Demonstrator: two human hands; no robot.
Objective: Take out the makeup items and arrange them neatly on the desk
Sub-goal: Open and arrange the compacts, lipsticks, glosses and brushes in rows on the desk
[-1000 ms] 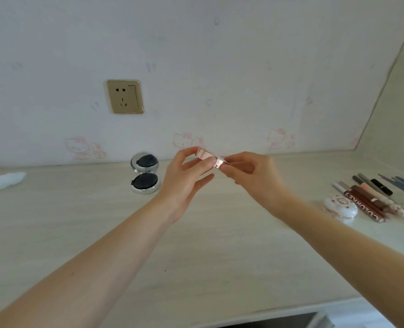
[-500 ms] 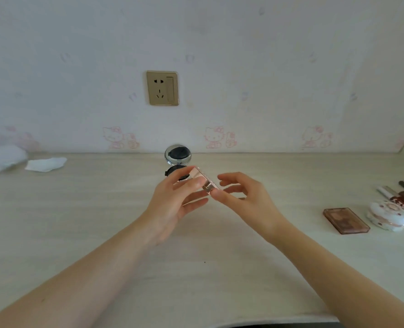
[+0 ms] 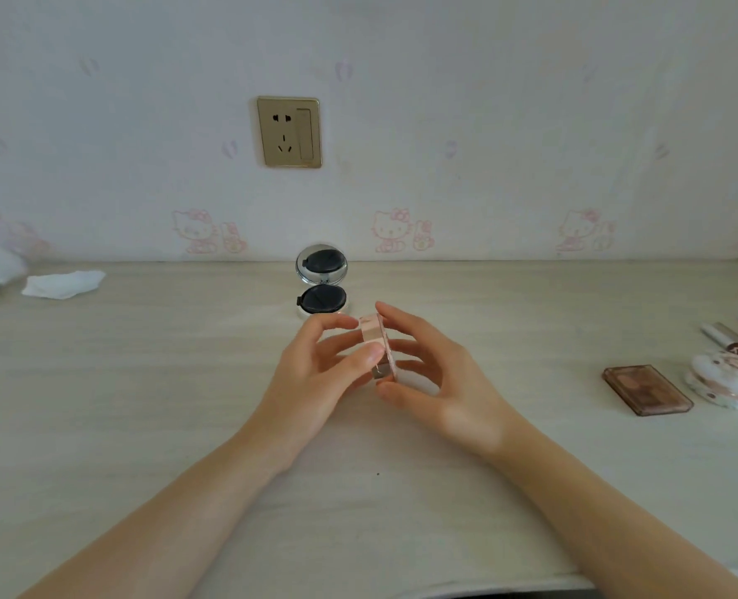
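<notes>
Desk (image 3: 142, 425), both hands' fingers (image 3: 371, 353) around compact (image 3: 378, 345)

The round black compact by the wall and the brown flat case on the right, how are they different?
The round compact is a circle with a silver rim; the brown case is a rectangle. The round compact stands open, its lid tipped up near the wall; the brown case lies flat and looks closed. The round compact is black inside; the brown case is see-through brown. Both sit on the desk, and neither hand touches them.
</notes>
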